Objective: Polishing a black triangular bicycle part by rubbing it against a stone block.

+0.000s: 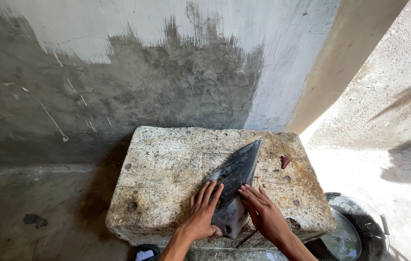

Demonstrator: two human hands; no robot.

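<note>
Head view: a dark grey, pointed metal blade (234, 186) is lying flat on a stained, pitted whitish stone block (166, 169), its tip aiming at the wall.
Left hand (200, 215): fingers are spreading flat, pressing on the blade's left edge.
Right hand (263, 212): also lying open, pressing on the right edge; neither is gripping.
Progress: both palms are bearing down mid-stroke; the blade's surface is looking dull and mottled.
Containers: a dark round basin (348, 232) is sitting beside the block, water seemingly inside.

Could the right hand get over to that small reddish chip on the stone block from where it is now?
Probably yes. The right hand rests on the dark pointed blade, and the small reddish chip lies just beyond it on the stone block, with nothing between.
</note>
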